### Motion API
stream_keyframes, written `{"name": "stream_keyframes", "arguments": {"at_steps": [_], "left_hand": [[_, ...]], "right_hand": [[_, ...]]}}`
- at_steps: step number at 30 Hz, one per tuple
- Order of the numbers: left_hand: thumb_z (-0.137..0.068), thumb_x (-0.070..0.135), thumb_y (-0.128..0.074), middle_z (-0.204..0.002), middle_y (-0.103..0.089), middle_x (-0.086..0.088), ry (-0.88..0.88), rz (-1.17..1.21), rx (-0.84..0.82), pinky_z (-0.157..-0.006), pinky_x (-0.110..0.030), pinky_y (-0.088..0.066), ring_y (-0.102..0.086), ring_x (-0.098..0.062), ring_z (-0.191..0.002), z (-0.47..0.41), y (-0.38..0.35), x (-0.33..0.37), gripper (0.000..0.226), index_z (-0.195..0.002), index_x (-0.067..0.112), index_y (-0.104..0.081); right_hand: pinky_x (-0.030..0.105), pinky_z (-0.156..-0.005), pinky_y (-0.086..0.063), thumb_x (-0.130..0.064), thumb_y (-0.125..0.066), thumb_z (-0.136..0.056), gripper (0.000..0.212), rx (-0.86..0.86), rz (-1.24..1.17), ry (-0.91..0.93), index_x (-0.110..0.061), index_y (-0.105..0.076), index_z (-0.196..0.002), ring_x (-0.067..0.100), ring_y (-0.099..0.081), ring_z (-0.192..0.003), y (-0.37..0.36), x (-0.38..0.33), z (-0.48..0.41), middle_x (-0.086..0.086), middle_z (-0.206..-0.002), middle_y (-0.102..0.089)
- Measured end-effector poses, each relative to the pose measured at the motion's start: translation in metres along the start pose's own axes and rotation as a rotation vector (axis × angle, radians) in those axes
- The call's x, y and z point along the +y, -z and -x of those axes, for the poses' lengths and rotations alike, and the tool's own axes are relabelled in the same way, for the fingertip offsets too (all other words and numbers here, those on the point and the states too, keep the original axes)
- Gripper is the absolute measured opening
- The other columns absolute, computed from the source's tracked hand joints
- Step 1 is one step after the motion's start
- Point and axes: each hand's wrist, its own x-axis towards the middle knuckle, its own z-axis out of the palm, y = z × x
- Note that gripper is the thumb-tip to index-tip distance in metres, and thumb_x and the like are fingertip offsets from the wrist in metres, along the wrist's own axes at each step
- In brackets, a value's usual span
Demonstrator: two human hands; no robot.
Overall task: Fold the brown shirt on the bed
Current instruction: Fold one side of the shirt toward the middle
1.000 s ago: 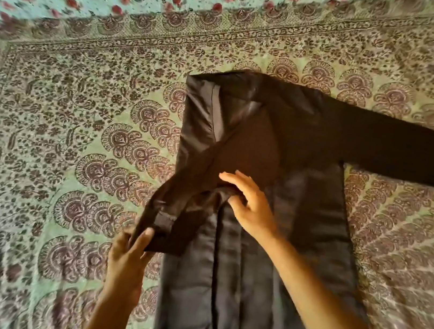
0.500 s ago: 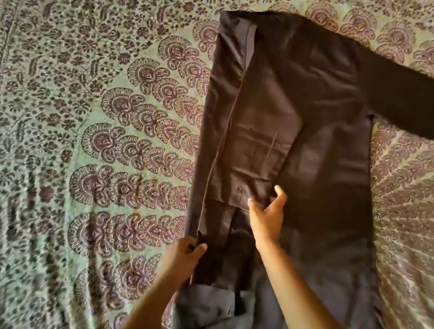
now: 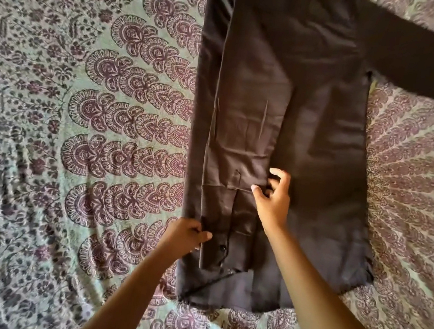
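The left hand (image 3: 188, 236) is pinching the cuff (image 3: 215, 253) near the bed's (image 3: 60, 225) front edge, with the right hand (image 3: 272, 198) hovering half-open. Tugging now is probably risking skewing the brown shirt's (image 3: 322, 129) 1 folded sleeve (image 3: 243, 129).

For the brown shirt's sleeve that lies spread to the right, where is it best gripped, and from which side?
Pinch the spread sleeve by its lower edge, well out from the shoulder, coming from the near side with the right hand. It lies flat and straight on the bed cover, so that edge is free to lift. The cuff is out of view.
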Motion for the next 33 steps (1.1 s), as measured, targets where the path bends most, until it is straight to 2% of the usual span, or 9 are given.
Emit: {"name": "stream_keyframes", "arguments": {"at_steps": [3, 5, 8, 11, 16, 20, 23, 28, 33], "left_hand": [[-0.080, 0.020, -0.071, -0.054, -0.056, -0.005, 0.027, 0.075, -0.018, -0.055, -0.026, -0.048, -0.058, -0.014, -0.047, -0.003, 0.001, -0.001, 0.036, -0.052, 0.017, -0.050], [-0.079, 0.030, -0.071, -0.059, -0.062, -0.005, 0.015, 0.004, -0.004, -0.060, -0.029, -0.049, -0.063, -0.019, -0.054, -0.006, 0.001, -0.002, 0.034, -0.054, 0.020, -0.051], [-0.075, 0.046, -0.068, -0.064, -0.065, -0.001, -0.003, -0.158, 0.056, -0.067, -0.028, -0.051, -0.066, -0.022, -0.071, -0.004, 0.005, 0.002, 0.033, -0.053, 0.026, -0.052], [-0.065, 0.051, -0.060, -0.068, -0.069, -0.005, -0.036, -0.142, 0.078, -0.069, -0.036, -0.055, -0.067, -0.025, -0.072, -0.006, 0.011, 0.009, 0.028, -0.049, 0.029, -0.051], [-0.077, 0.045, -0.068, -0.083, -0.070, -0.004, 0.021, -0.391, 0.017, -0.078, -0.030, -0.053, -0.067, -0.022, -0.088, -0.016, 0.024, 0.025, 0.035, -0.056, 0.025, -0.048], [-0.074, 0.047, -0.070, -0.094, -0.071, -0.001, 0.034, -0.501, 0.044, -0.081, -0.030, -0.052, -0.066, -0.019, -0.092, -0.030, 0.053, 0.046, 0.024, -0.071, 0.024, -0.060], [-0.082, 0.034, -0.063, -0.093, -0.071, -0.003, -0.078, -0.407, 0.237, -0.079, -0.035, -0.055, -0.066, -0.023, -0.085, -0.048, 0.083, 0.080, 0.010, -0.078, 0.027, -0.069], [-0.083, 0.018, -0.057, -0.083, -0.070, -0.007, -0.346, -0.058, 0.456, -0.076, -0.041, -0.056, -0.066, -0.030, -0.081, -0.099, 0.124, 0.152, 0.016, -0.072, 0.028, -0.065], [-0.075, 0.020, -0.055, -0.087, -0.071, -0.007, -0.441, 0.266, 0.617, -0.082, -0.043, -0.054, -0.067, -0.029, -0.086, -0.163, 0.163, 0.234, 0.011, -0.074, 0.028, -0.062]], "right_hand": [[0.014, -0.066, -0.043, 0.003, -0.064, -0.077, 0.027, 0.085, 0.015, 0.049, -0.008, -0.055, -0.099, 0.008, -0.056, -0.069, -0.001, 0.001, -0.003, -0.002, -0.081, -0.059], [0.015, -0.072, -0.044, 0.008, -0.062, -0.075, 0.019, 0.079, 0.099, 0.154, -0.005, -0.061, -0.090, 0.017, -0.059, -0.077, -0.001, 0.004, -0.004, 0.004, -0.085, -0.062], [0.009, -0.073, -0.038, 0.010, -0.064, -0.072, 0.021, 0.057, 0.198, 0.239, -0.005, -0.064, -0.086, 0.019, -0.058, -0.083, 0.002, 0.007, -0.006, 0.006, -0.092, -0.058], [0.009, -0.077, -0.036, 0.007, -0.065, -0.071, 0.021, 0.092, 0.248, 0.278, -0.006, -0.064, -0.088, 0.013, -0.052, -0.095, 0.003, 0.003, -0.011, 0.013, -0.106, -0.054], [0.020, -0.081, -0.038, -0.013, -0.051, -0.075, 0.020, 0.120, 0.283, 0.409, -0.008, -0.065, -0.088, 0.014, -0.050, -0.095, -0.002, -0.029, -0.035, 0.015, -0.107, -0.056], [0.041, -0.081, -0.050, -0.013, -0.051, -0.075, 0.022, 0.071, 0.302, 0.466, -0.010, -0.064, -0.091, 0.027, -0.058, -0.096, -0.008, -0.055, -0.062, 0.012, -0.107, -0.057], [0.046, -0.084, -0.048, -0.020, -0.045, -0.077, 0.028, 0.017, 0.320, 0.509, -0.010, -0.063, -0.096, 0.028, -0.057, -0.103, -0.014, -0.070, -0.085, 0.008, -0.108, -0.059], [0.043, -0.092, -0.047, -0.012, -0.052, -0.080, 0.033, -0.036, 0.341, 0.589, -0.005, -0.061, -0.111, 0.028, -0.057, -0.111, -0.026, -0.095, -0.127, 0.011, -0.117, -0.061], [0.030, -0.108, -0.027, -0.016, -0.052, -0.089, 0.043, -0.117, 0.477, 0.623, -0.010, -0.049, -0.131, 0.022, -0.040, -0.132, -0.040, -0.123, -0.179, 0.008, -0.139, -0.047]]}}
